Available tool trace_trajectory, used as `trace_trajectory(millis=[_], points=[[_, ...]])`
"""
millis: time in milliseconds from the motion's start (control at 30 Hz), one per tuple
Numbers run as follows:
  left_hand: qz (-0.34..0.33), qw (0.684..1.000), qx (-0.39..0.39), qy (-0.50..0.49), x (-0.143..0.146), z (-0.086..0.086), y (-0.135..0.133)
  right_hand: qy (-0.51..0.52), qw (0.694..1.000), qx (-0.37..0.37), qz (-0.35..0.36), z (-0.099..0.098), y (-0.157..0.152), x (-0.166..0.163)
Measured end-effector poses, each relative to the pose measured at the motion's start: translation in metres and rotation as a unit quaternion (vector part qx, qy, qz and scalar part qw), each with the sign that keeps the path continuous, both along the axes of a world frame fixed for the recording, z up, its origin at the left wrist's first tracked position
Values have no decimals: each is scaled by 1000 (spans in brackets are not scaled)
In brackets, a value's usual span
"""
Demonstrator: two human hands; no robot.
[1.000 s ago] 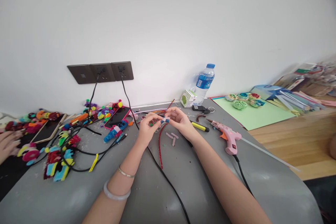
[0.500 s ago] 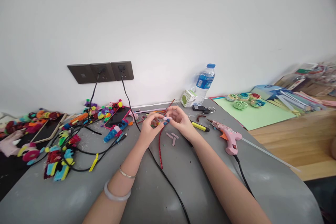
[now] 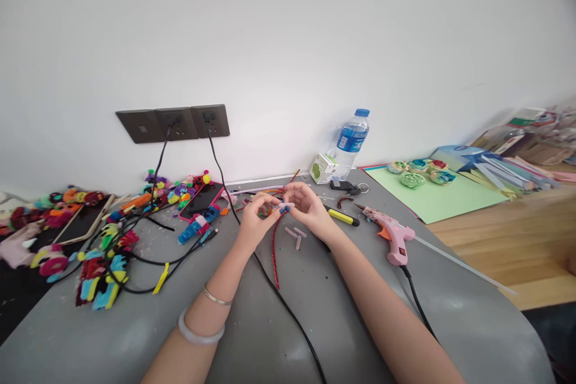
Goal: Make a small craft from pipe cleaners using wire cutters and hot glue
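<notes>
Two hands (image 3: pixel 252 223), three sockets (image 3: pixel 173 124), one bottle (image 3: pixel 350 143), one glue gun (image 3: pixel 390 234).

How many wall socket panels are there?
3, in a row on the wall: left panel unused, middle panel and right panel both in use.

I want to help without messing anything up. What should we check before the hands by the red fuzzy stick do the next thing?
1. Grip on the pale piece: ok, the left hand and right hand pinch it together.
2. Red fuzzy stick in reach: ok, it lies just below the hands.
3. Spare pink bits handy: ok, beside the right hand.
4. Glue gun apart from the hands: ok, it lies off to the right.
5. Glue gun cool: cannot tell.
6. Black cable out of the way: not ok, it runs between the forearms.
</notes>
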State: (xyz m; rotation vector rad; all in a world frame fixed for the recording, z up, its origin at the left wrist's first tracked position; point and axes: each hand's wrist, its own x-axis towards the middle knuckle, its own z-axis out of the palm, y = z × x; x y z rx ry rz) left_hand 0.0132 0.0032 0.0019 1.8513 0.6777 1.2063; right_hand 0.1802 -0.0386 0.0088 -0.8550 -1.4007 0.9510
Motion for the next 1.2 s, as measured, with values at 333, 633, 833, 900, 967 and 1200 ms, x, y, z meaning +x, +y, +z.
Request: trace_trajectory(millis=[333,633,833,900,967,1200], points=[[-2,1000,-19,-16,-1,0,1,-4,1000,16,5,2,-1,1],[-7,999,-33,-43,-3,1,2,-117,990,37,-68,4,-2,13],[8,998,-24,-51,-4,1,4,-153,983,70,-74,7,-2,15],[11,998,-22,-55,-4,1,4,-153,982,80,-78,9,-3,15],[11,998,-22,-58,-4,1,5,-153,982,84,-78,10,-3,15],[-10,997,-48,-57,-3,-1,5,-152,982,82,-72,13,-5,15]])
